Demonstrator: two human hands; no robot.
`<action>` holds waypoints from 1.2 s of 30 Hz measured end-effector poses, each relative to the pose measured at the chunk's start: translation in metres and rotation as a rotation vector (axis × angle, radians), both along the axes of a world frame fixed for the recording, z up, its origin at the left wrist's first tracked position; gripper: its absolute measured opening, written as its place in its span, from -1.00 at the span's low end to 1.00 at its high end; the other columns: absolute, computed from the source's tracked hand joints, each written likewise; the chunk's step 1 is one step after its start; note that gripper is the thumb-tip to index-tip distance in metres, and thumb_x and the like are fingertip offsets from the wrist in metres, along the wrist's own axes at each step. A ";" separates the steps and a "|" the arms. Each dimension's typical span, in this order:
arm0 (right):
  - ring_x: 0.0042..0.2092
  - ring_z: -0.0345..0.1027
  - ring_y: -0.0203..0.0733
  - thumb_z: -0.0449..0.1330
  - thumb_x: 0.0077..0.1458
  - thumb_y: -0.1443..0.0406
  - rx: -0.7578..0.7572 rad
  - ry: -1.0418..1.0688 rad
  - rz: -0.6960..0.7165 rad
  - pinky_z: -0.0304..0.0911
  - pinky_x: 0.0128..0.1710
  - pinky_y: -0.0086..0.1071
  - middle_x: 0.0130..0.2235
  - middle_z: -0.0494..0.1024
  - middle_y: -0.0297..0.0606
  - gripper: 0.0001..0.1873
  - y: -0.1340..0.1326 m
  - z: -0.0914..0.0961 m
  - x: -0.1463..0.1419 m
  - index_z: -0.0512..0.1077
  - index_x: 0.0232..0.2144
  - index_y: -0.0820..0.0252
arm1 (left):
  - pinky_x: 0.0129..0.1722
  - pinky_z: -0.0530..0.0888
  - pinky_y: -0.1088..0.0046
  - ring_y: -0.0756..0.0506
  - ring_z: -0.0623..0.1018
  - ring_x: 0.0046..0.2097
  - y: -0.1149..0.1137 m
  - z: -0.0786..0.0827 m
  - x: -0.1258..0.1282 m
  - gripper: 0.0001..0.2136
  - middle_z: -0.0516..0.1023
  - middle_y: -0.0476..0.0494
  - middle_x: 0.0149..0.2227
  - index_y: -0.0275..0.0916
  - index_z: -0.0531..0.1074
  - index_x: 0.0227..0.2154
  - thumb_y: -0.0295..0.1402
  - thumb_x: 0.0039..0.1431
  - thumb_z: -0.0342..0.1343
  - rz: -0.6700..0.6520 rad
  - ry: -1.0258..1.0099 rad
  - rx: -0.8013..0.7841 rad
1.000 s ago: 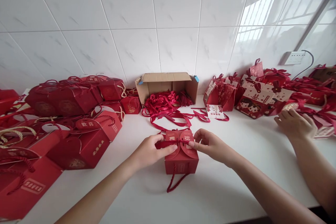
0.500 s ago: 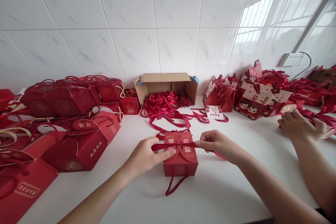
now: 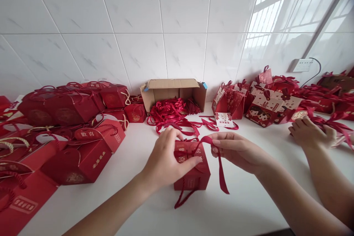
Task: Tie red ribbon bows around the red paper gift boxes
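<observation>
A small red gift box (image 3: 200, 179) with gold lettering stands on the white table in front of me, its twisted cord handle (image 3: 184, 201) hanging down the near side. My left hand (image 3: 166, 160) grips the box from the left, thumb laid across its top and fingers reaching over the far edge. A dark red ribbon (image 3: 222, 173) runs from the slots in the lid to my right hand (image 3: 231, 149). Thumb and fingers of that hand pinch it just right of the box, and its loose end dangles toward the table. The left fingertips are partly hidden.
An open cardboard box (image 3: 173, 84) holds a heap of red ribbons (image 3: 168, 108). Red gift boxes (image 3: 77, 107) are piled at left. Patterned gift boxes (image 3: 260, 112) stand at right, near a printed card (image 3: 224, 120). Another person's hand (image 3: 312, 132) rests at far right.
My left hand has left the ribbon's left part and moved onto the box top. The right hand has raised its ribbon part into a loop, with the end now hanging down.
</observation>
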State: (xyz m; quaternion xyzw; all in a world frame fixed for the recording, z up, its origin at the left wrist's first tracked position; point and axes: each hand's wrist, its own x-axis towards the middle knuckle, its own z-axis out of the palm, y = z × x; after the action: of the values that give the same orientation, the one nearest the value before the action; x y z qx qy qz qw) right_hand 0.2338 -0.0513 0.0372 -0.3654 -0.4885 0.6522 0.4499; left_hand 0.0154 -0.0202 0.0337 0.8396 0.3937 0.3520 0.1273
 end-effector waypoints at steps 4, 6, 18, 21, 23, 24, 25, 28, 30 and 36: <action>-0.38 0.30 -0.32 0.29 0.01 0.15 0.056 -0.049 0.003 0.26 -0.27 -0.42 -0.42 0.45 -0.29 -0.77 -0.005 0.006 -0.008 0.49 -0.39 0.22 | -0.23 0.38 0.26 -0.14 0.35 -0.22 0.004 0.004 0.020 -0.71 0.30 -0.11 -0.28 -0.16 0.16 -0.35 -0.29 -0.02 0.20 -0.008 -0.077 0.152; -0.40 0.28 -0.32 0.29 0.01 0.12 0.093 -0.125 -0.044 0.24 -0.28 -0.42 -0.45 0.43 -0.32 -0.74 -0.007 0.005 -0.007 0.47 -0.40 0.21 | -0.24 0.37 0.27 -0.14 0.33 -0.23 0.008 0.004 0.022 -0.73 0.27 -0.10 -0.30 -0.16 0.13 -0.37 -0.38 -0.03 0.16 0.040 -0.113 0.226; -0.40 0.28 -0.26 0.18 0.09 0.14 0.355 -0.480 -0.188 0.23 -0.34 -0.38 -0.48 0.44 -0.33 -0.74 0.007 -0.027 -0.041 0.51 -0.47 0.18 | -0.19 0.36 0.25 -0.14 0.36 -0.22 0.014 0.007 0.009 -0.77 0.31 -0.10 -0.29 -0.17 0.15 -0.35 -0.36 -0.02 0.11 0.024 -0.050 0.099; -0.27 0.35 -0.20 0.21 0.07 0.17 0.429 -0.432 -0.265 0.28 -0.25 -0.35 -0.29 0.48 -0.25 -0.81 0.008 -0.035 -0.049 0.56 -0.42 0.13 | -0.11 0.36 0.32 -0.10 0.39 -0.17 0.015 0.014 -0.010 -0.79 0.35 -0.06 -0.23 -0.16 0.20 -0.28 -0.38 0.04 0.10 -0.204 0.003 -0.137; -0.15 0.37 -0.16 0.20 0.08 0.21 0.499 -0.399 -0.269 0.29 -0.14 -0.33 -0.18 0.51 -0.24 -0.84 0.008 -0.038 -0.052 0.57 -0.38 0.09 | -0.07 0.35 0.36 -0.08 0.39 -0.14 0.017 0.015 -0.024 -0.78 0.36 -0.04 -0.20 -0.14 0.23 -0.24 -0.41 0.04 0.10 -0.281 0.039 -0.222; -0.12 0.37 -0.15 0.18 0.11 0.22 0.507 -0.385 -0.269 0.28 -0.10 -0.32 -0.17 0.52 -0.24 -0.84 0.008 -0.039 -0.053 0.57 -0.36 0.08 | -0.04 0.34 0.36 -0.08 0.39 -0.12 0.019 0.014 -0.030 -0.77 0.37 -0.04 -0.19 -0.14 0.25 -0.22 -0.42 0.05 0.10 -0.291 0.051 -0.246; -0.12 0.38 -0.16 0.15 0.13 0.23 0.494 -0.372 -0.269 0.28 -0.10 -0.32 -0.20 0.54 -0.25 -0.82 0.008 -0.039 -0.053 0.56 -0.33 0.07 | -0.02 0.32 0.35 -0.08 0.39 -0.10 0.021 0.011 -0.034 -0.78 0.37 -0.04 -0.18 -0.13 0.26 -0.20 -0.41 0.06 0.09 -0.285 0.053 -0.270; -0.23 0.40 -0.19 0.12 0.16 0.20 0.408 -0.323 -0.252 0.29 -0.22 -0.35 -0.29 0.55 -0.27 -0.79 0.009 -0.040 -0.053 0.53 -0.29 0.11 | 0.00 0.31 0.31 -0.10 0.39 -0.08 0.027 -0.003 -0.040 -0.83 0.37 -0.06 -0.18 -0.15 0.27 -0.24 -0.28 0.13 0.08 -0.174 -0.010 -0.389; -0.27 0.39 -0.20 0.12 0.16 0.18 0.390 -0.291 -0.221 0.28 -0.27 -0.38 -0.31 0.54 -0.26 -0.78 0.010 -0.040 -0.052 0.52 -0.31 0.15 | -0.06 0.34 0.31 -0.12 0.41 -0.11 0.031 -0.014 -0.038 -0.79 0.39 -0.07 -0.21 -0.18 0.28 -0.30 -0.16 0.13 0.07 -0.122 -0.069 -0.533; -0.37 0.36 -0.27 0.12 0.14 0.19 0.322 -0.300 -0.275 0.25 -0.35 -0.43 -0.42 0.54 -0.29 -0.79 0.009 -0.038 -0.056 0.44 -0.42 0.19 | -0.47 0.22 0.50 0.04 0.25 -0.49 0.033 -0.023 -0.038 -0.63 0.26 0.06 -0.54 -0.26 0.33 -0.47 0.00 0.12 0.03 -0.169 -0.165 -0.986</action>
State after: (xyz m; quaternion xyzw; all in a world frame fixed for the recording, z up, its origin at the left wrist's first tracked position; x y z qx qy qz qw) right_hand 0.1776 -0.0427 -0.0006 -0.4447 -0.5930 0.4373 0.5093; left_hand -0.0221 0.0127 0.0105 0.6779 0.4322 0.1778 0.5674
